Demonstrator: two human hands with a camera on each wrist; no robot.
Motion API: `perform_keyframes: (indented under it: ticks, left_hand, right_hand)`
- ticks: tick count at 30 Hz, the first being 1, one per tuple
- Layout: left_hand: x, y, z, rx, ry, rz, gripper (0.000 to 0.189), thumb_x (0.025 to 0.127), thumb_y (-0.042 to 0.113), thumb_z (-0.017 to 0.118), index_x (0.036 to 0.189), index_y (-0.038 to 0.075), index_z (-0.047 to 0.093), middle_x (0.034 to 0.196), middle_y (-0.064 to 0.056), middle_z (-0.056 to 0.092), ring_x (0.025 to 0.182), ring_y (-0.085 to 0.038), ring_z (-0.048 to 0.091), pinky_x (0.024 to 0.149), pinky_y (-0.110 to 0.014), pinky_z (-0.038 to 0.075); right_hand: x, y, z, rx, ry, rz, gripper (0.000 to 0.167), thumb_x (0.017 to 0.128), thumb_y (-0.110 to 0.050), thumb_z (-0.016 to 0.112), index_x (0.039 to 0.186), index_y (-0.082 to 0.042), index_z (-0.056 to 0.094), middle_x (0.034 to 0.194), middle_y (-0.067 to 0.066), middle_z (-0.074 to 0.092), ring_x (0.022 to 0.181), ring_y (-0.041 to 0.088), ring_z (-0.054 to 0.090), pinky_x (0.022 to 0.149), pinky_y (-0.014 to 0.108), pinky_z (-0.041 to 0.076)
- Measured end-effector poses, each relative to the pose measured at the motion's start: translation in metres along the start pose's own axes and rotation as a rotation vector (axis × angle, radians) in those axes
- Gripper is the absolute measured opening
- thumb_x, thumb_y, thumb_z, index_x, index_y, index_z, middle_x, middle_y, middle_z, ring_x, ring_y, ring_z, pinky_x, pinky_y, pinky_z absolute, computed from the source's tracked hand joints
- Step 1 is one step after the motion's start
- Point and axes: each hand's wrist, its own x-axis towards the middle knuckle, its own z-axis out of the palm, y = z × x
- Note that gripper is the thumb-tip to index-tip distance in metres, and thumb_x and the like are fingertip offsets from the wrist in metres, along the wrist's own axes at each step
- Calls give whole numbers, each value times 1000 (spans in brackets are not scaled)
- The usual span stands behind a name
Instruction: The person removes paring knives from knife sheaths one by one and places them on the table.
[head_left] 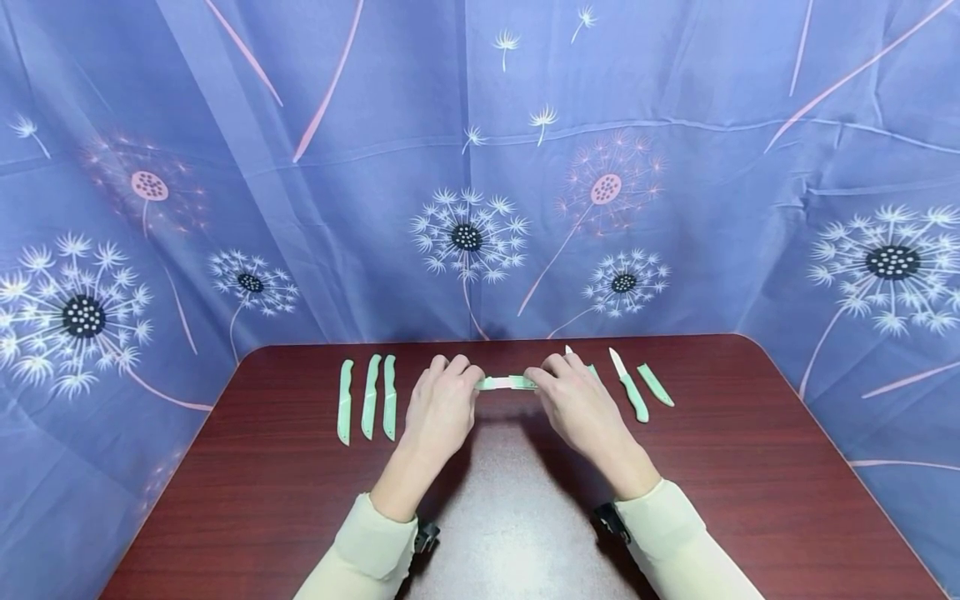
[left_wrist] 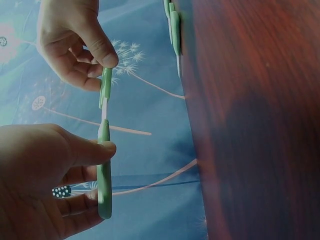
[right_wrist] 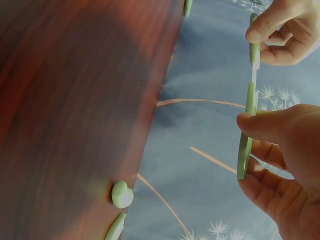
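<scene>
My left hand grips the green handle of a small knife between thumb and fingers. In my right hand is a green knife sheath, pinched between thumb and fingertips. The two lie end to end above the table, with the tip end of the blade inside the sheath's mouth. A stretch of pale blade shows between handle and sheath. Behind my right hand, another knife shows only its blade tip, next to a partly hidden green piece.
Three sheathed green knives lie side by side on the left of the dark red table. To the right are an unsheathed knife and a loose sheath. A blue dandelion-print curtain hangs behind the table.
</scene>
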Motion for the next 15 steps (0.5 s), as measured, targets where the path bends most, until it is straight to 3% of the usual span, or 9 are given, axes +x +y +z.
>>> perform_keyframes:
  ticks: [10,15]
  left_hand:
    - [0,-1,0,-7,4,0,15,86,6,85,97,14,77,95,-2,66,88,-29,58,70,-37,52]
    - [0,-1,-1,-11,8,-1,15,86,6,85,97,14,78,95,-2,66,87,-28,58,69,-37,52]
  right_hand:
    - [0,0,0,-2,-8,15,25,91,0,79,113,-12,76,96,9,64,95,39,65,106,55,51]
    - [-1,0,-1,-3,-12,20,25,91,0,79,113,-12,76,96,8,64,95,39,65,98,55,56]
